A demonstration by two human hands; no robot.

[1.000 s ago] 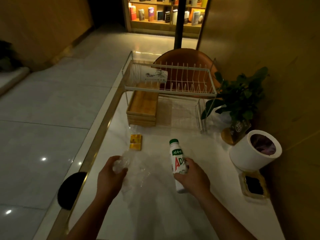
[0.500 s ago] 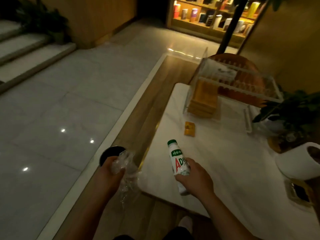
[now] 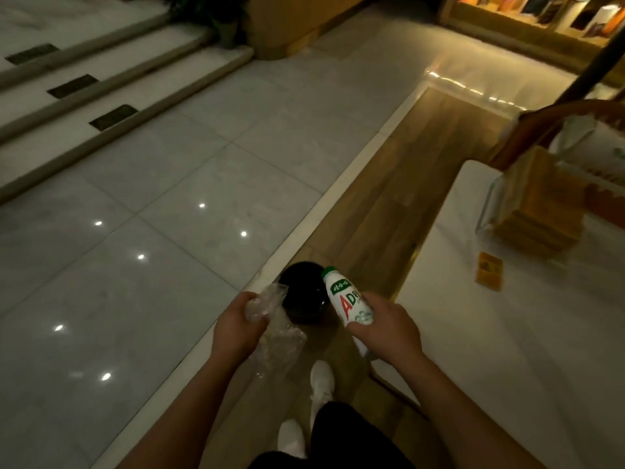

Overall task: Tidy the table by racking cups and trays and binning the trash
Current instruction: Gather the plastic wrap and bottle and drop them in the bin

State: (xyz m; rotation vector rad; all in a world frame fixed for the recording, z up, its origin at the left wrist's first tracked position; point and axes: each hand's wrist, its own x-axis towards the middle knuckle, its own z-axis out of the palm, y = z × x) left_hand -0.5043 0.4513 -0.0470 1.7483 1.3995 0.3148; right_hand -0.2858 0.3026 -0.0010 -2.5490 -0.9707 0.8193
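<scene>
Your left hand [image 3: 236,328] grips crumpled clear plastic wrap [image 3: 270,319], your right hand [image 3: 389,330] curls round the white bottle [image 3: 346,301]; both hang over the black bin [image 3: 302,292] on the floor, beside the counter [image 3: 507,333]. Yellow packet [image 3: 489,271] lies on the counter.

White green-capped bottle [image 3: 345,301] and crumpled clear plastic [image 3: 270,299] held near black bin [image 3: 304,301].

Left hand [image 3: 236,328] grips crumpled plastic [image 3: 270,319], right hand [image 3: 389,328] a bottle [image 3: 346,301], above a black bin [image 3: 304,292] beside the bench [image 3: 507,333].
</scene>
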